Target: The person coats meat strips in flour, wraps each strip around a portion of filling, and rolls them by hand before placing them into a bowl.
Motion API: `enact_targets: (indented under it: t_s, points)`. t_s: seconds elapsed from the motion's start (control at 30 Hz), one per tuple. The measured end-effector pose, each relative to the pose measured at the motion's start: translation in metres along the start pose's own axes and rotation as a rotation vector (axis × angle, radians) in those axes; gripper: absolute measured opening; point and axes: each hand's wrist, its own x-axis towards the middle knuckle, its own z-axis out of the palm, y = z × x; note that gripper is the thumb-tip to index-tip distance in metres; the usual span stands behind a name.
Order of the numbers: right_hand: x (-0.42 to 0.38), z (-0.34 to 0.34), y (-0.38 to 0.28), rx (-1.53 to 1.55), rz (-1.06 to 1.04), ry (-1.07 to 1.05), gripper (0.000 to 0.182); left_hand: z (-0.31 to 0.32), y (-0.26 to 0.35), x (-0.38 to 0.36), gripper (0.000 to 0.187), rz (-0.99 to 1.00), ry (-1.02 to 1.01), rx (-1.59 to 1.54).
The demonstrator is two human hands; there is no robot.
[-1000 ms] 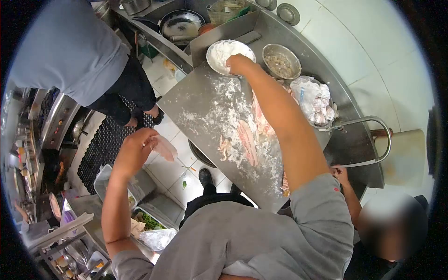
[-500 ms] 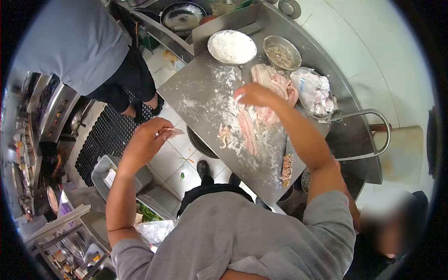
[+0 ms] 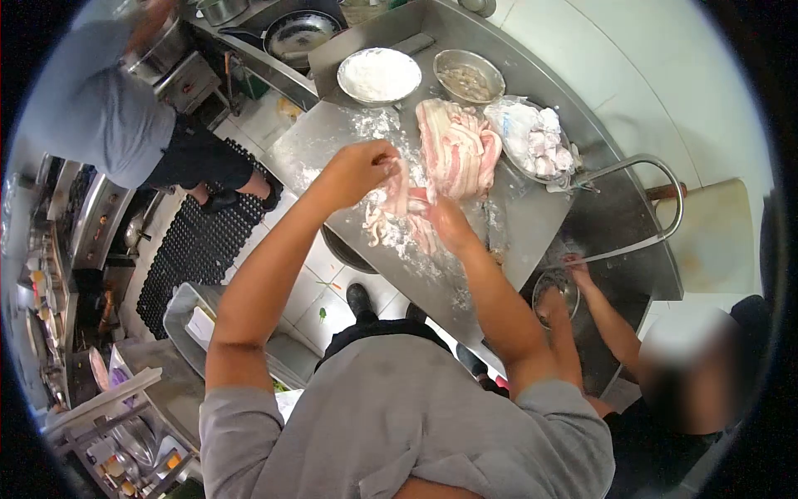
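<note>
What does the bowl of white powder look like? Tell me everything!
The bowl is round and wide, with a thin rim. Lots of white powder hides its inside. It looks like metal, but I can't be sure. It sits upright on the metal table, near the raised edge, beside another bowl. No hand touches it.

Pink-and-white streaked meat [image 3: 459, 150], white flour [image 3: 379, 75], grey shirt [image 3: 366, 416], black perforated mat [image 3: 199, 237].
</note>
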Motion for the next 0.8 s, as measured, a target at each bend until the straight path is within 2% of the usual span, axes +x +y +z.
enact_targets:
  t_s: [0.03, 0.13, 0.23, 0.3, 0.33, 0.4, 0.53, 0.7, 0.8]
  points:
    - [-0.011, -0.004, 0.006, -0.075, -0.038, 0.084, 0.034, 0.008, -0.003, 0.012, 0.014, -0.038, -0.023, -0.002]
    - [-0.038, -0.010, 0.015, -0.298, -0.037, 0.162, 0.026, 0.039, -0.020, 0.033, 0.016, -0.141, -0.100, -0.103]
    - [-0.052, -0.017, 0.031, -0.219, 0.177, 0.267, 0.019, 0.070, -0.052, 0.043, 0.019, -0.167, -0.110, -0.120]
    - [-0.062, -0.014, 0.034, -0.077, 0.183, 0.283, 0.017, 0.081, -0.060, 0.043, 0.020, -0.204, -0.139, -0.030]
    - [-0.065, -0.012, 0.035, -0.006, 0.186, 0.290, 0.016, 0.085, -0.063, 0.042, 0.021, -0.169, -0.123, 0.061]
    - [-0.067, -0.013, 0.040, -0.089, 0.221, 0.284, 0.017, 0.092, -0.073, 0.040, 0.022, -0.096, -0.089, 0.246]
    - [-0.072, -0.013, 0.052, -0.396, 0.126, 0.323, 0.020, 0.106, -0.086, 0.035, 0.022, -0.082, -0.017, 0.279]
    - [-0.078, -0.009, 0.044, -0.546, 0.149, 0.328, 0.027, 0.117, -0.090, 0.024, 0.017, -0.040, 0.123, 0.387]
    - [-0.080, -0.010, 0.051, -0.658, 0.040, 0.355, 0.032, 0.121, -0.077, 0.016, 0.014, -0.164, 0.204, 0.437]
